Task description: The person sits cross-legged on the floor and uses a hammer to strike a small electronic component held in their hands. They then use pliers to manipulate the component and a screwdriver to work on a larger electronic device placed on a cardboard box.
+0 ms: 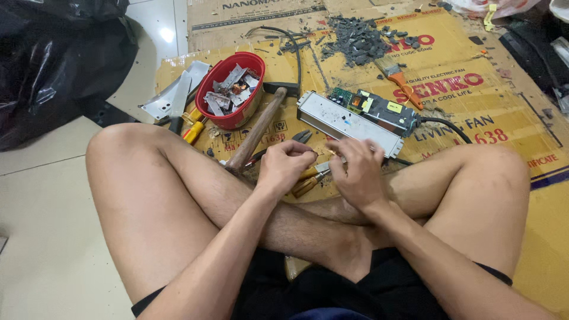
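I sit cross-legged on flattened cardboard [486, 112]. My left hand [285, 165] is curled shut around a small part I cannot make out, just in front of my shins. My right hand [355, 169] is beside it, fingers pinched together on the same small item between the two hands. Under the hands lies a yellow-handled tool [308, 184]. Just beyond them rests a long grey metal case [341, 121] with a circuit board [379, 109] pulled out beside it. A wooden-handled hammer [261, 127] lies to the left of my left hand.
A red bowl [228, 115] holds metal scraps. Flat metal strips [172, 98] and a yellow-handled screwdriver [194, 131] lie left of it. A pile of dark grey debris [355, 38] and an orange-handled brush [400, 80] sit farther back. Black plastic bags [53, 59] are at the far left.
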